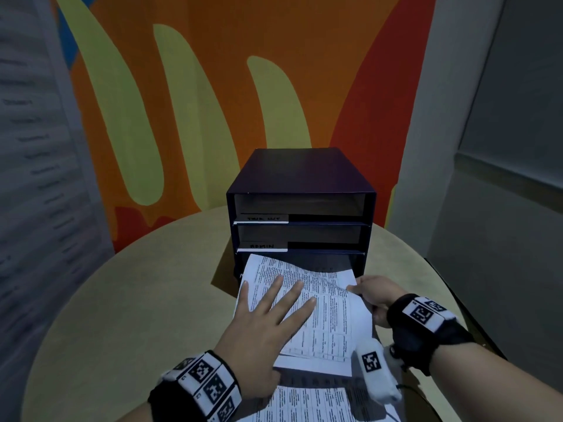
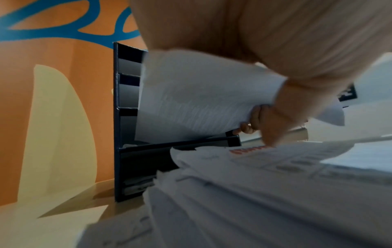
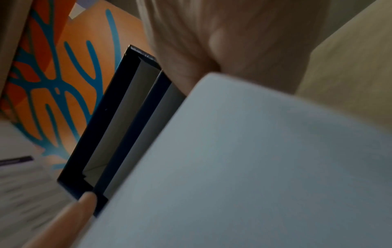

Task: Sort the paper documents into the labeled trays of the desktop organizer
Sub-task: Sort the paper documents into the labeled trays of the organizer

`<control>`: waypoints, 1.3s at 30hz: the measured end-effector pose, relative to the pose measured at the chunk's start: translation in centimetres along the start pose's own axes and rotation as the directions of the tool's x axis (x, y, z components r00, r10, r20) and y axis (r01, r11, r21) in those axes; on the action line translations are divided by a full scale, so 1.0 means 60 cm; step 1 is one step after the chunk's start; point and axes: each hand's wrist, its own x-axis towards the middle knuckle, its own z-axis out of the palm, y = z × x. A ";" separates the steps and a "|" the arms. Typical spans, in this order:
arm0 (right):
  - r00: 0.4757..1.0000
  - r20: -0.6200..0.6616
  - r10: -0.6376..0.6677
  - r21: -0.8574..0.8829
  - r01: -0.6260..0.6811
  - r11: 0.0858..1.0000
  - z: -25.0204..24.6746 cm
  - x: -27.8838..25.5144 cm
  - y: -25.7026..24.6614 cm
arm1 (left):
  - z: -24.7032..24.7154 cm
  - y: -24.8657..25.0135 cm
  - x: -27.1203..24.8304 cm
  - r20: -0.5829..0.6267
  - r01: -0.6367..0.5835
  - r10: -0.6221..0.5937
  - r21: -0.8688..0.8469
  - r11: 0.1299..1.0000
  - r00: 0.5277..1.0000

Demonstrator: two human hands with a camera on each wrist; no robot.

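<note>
Printed sheets (image 1: 307,400) wait unsorted at the counter's (image 1: 122,300) near edge; left hand (image 1: 262,324) flat on one document (image 1: 329,312), right hand (image 1: 376,295) pinching it into the organizer's (image 1: 300,190) lower tray.

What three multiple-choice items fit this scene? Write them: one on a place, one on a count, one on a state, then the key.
1. Where does the far edge of the sheet reach?
A. the top tray
B. the tray just below the two labelled ones
C. the wall

2. How many white labels show on the organizer front in the head view?
A. none
B. five
C. two

3. How does the left hand lie?
A. flat, fingers straight on the papers
B. in a fist
C. round a pen

Key:
1 B: the sheet, pinched at its right edge by the right hand, meets the slot under both labels.
2 C: one upper label and one lower label.
3 A: spread fingers rest on the print.
</note>
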 end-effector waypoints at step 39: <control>0.990 0.135 0.031 -0.228 0.000 0.974 -0.031 -0.100 0.060 | 0.020 -0.006 -0.051 0.299 0.104 0.073 -0.537 0.837 0.952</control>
